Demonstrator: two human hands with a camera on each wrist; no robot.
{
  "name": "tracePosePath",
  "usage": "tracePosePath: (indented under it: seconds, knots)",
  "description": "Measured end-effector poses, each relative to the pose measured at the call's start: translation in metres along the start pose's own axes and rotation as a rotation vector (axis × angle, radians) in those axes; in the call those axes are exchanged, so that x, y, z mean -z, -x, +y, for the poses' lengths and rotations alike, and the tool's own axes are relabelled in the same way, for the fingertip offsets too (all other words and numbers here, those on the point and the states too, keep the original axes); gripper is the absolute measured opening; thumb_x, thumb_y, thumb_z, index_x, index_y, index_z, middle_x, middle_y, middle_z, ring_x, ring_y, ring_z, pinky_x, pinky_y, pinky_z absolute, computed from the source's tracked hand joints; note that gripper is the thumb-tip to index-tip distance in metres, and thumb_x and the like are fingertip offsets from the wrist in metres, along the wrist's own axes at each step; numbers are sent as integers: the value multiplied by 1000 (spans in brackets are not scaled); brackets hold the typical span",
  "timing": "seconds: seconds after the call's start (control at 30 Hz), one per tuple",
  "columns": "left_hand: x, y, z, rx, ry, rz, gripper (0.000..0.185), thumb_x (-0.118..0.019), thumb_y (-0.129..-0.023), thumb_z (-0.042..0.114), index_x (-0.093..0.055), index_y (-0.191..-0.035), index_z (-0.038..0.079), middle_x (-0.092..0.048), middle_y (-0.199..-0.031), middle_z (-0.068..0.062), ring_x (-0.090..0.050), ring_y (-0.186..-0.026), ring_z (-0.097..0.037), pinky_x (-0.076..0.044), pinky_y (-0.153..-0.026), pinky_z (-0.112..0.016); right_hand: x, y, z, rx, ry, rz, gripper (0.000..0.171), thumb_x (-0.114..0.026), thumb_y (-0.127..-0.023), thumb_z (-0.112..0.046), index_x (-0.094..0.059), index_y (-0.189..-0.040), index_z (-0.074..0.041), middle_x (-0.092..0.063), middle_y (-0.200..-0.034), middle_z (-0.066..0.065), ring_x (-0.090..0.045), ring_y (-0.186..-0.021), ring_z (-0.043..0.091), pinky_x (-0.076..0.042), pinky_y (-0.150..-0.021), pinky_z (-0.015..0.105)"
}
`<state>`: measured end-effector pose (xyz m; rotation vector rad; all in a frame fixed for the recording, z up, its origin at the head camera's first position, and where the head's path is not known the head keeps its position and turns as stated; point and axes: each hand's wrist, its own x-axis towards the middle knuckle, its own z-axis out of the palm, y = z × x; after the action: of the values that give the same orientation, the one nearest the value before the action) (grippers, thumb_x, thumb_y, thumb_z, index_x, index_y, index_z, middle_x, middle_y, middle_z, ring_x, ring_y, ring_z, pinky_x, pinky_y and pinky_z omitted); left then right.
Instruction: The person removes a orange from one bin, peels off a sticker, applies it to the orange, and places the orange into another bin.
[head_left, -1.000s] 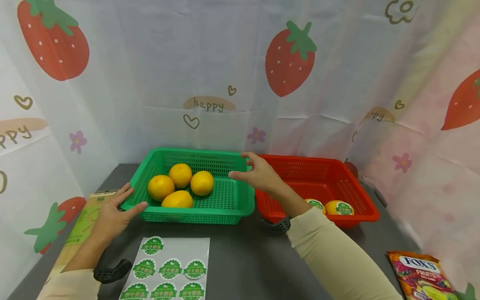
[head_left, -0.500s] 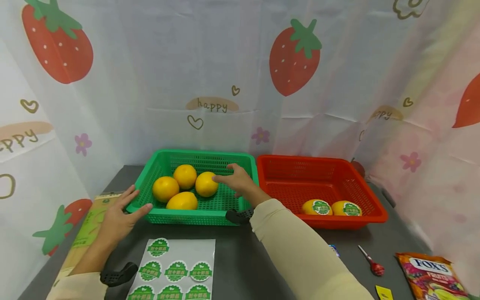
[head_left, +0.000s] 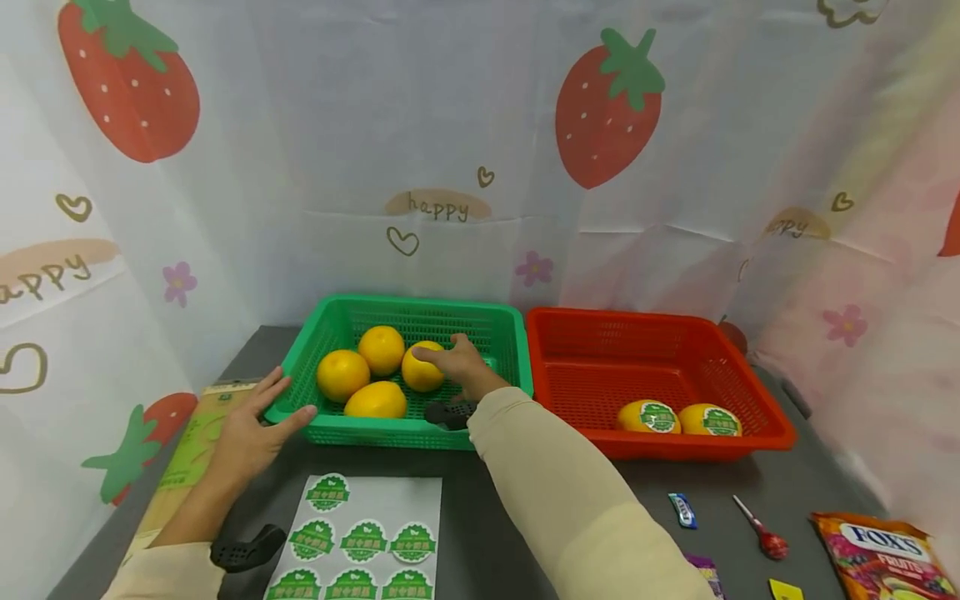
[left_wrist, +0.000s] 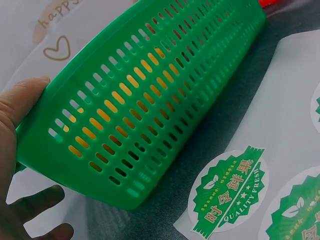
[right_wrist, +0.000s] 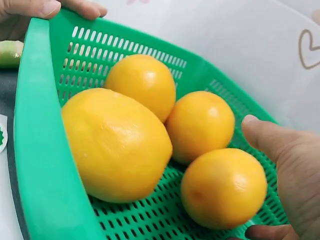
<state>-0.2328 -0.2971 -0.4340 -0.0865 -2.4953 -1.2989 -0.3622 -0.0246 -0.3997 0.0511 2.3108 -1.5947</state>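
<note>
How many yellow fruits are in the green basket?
4, all in the green basket: left, front, back, and one under the right hand.

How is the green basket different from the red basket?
The green basket holds four plain oranges; the red basket holds two oranges with green stickers. The left hand rests on the green basket and the right hand reaches inside it; no hand touches the red basket. Both are slotted plastic, side by side.

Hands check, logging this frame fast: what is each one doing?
Left hand: open, fingers straight against the green basket corner.
Right hand: closing round one orange in that basket, thumb and fingers either side.
</note>
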Motion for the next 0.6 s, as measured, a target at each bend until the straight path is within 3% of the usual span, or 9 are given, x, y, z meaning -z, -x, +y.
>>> tracePosePath:
  seconds: [0.17, 0.37, 0.6]
  knots:
    - [-5, -1, 1, 2, 3, -5, 74, -71, -90, 33, -38, -145, -4, -26, -155, -15, -21, -139, -42, -24, -104, -60, -8, -10, -2, -19, 36, 61, 94, -72, -85, -46, -17, -155, -16, -30, -151, 16, -40, -129, 38, -45, -87, 59]
    - [-6, 0, 3, -4, 2, 11, 73, -72, -89, 31, -40, -143, -5, -29, -154, -16, -22, -138, -42, -25, -104, -60, -13, -21, 6, 12, 102, 46, 97, -76, -84, -39, -14, -155, -14, -35, -146, 20, -43, -126, 39, -43, -92, 55]
    - [2, 1, -2, 9, 11, 10, 73, -72, -89, 31, -40, -143, -6, -28, -154, -15, -22, -139, -42, -25, -105, -59, -11, -16, 5, 98, 229, 112, 81, -81, -79, -31, -38, -142, -7, -51, -123, 18, -54, -104, 33, -50, -80, 44]
